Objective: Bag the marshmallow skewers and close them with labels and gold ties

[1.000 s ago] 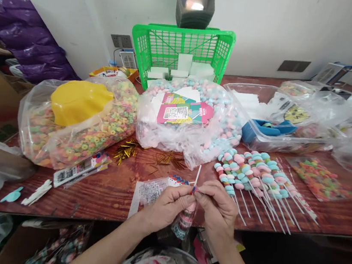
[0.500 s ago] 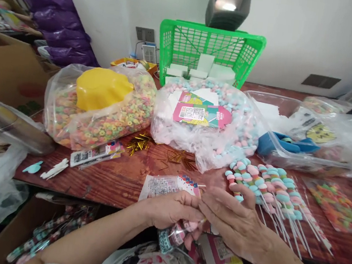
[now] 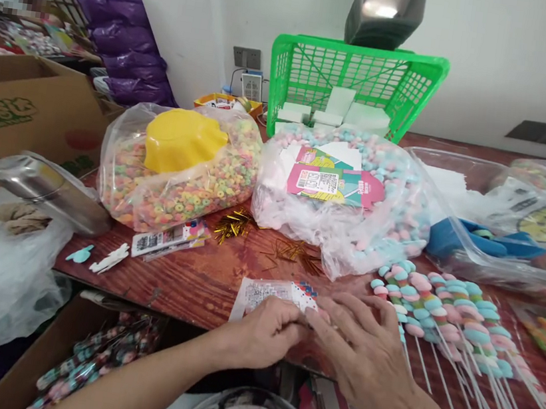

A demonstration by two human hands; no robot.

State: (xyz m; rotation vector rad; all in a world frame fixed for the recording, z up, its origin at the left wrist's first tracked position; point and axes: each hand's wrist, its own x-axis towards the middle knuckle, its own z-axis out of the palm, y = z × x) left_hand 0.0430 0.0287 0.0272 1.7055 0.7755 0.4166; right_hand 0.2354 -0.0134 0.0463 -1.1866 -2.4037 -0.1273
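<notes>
My left hand [image 3: 269,331] is closed in a pinch at the table's front edge, over a clear printed packet [image 3: 264,292]; what its fingertips hold is hidden. Touching it from the right is my right hand [image 3: 360,340], its fingers stretched out and slightly spread, with a bit of pink at the fingertips. Right of the hands lie pink and blue candy skewers [image 3: 445,308] with white sticks. Behind the hands are gold twist ties [image 3: 292,250] and a bag of pink and blue candies [image 3: 404,202] with printed cards [image 3: 336,184] on top.
A bag of ring candies [image 3: 178,199] holds a yellow bowl [image 3: 185,141]. At the left lie a steel flask [image 3: 48,192] and a plastic bag [image 3: 0,289]. A green basket [image 3: 364,49] stands behind; a clear tub [image 3: 497,261] is right. A box of wrapped skewers [image 3: 97,356] sits below.
The view has shifted left, so table items appear farther right. The wrapped candy seen below my hands is no longer visible. My right hand's fingers have moved over my left fingertips.
</notes>
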